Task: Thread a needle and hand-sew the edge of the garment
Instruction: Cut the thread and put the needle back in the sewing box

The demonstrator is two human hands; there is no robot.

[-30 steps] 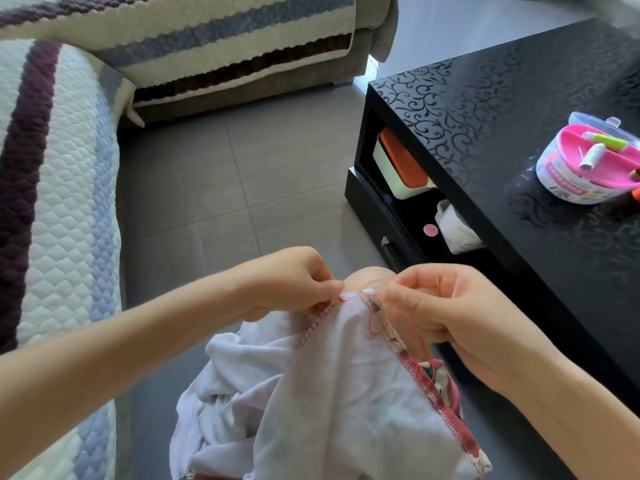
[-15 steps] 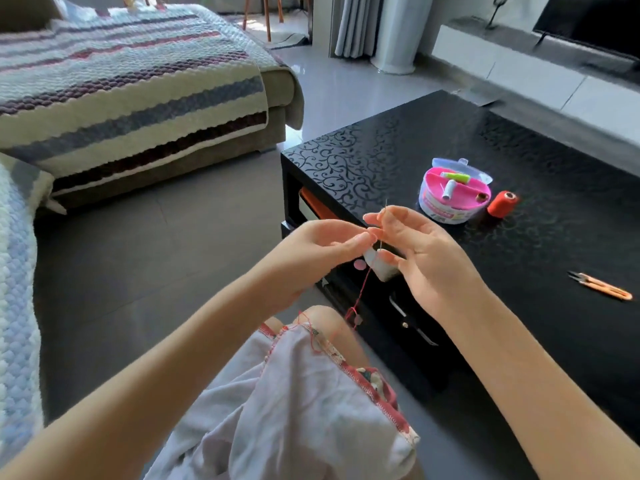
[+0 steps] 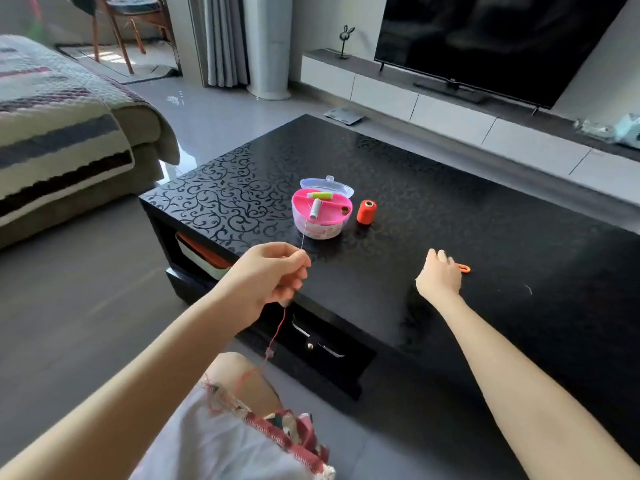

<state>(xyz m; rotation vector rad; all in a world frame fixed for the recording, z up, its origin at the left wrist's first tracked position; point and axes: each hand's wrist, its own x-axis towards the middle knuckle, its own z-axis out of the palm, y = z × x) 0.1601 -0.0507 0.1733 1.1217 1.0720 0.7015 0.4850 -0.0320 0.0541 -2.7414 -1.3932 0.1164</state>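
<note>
My left hand (image 3: 268,277) pinches a thin needle (image 3: 302,237) that points upward, above the table's near edge. Red thread (image 3: 277,332) hangs from that hand down to the white garment (image 3: 221,441) on my lap, whose edge has a red patterned trim (image 3: 284,431). My right hand (image 3: 439,277) reaches out over the black table (image 3: 450,216) with fingers loosely spread, right beside the small orange scissors (image 3: 463,268), of which only one end shows. It holds nothing that I can see.
A round pink sewing box (image 3: 322,213) with thread spools and an open clear lid stands mid-table, an orange thread spool (image 3: 366,212) just right of it. A sofa with a striped quilt (image 3: 59,133) is to the left. A TV unit (image 3: 450,112) runs behind.
My right hand let go of the needle and moved right across the table to the scissors. My left hand now holds the needle alone, lifted off the garment. The view tilted upward.
</note>
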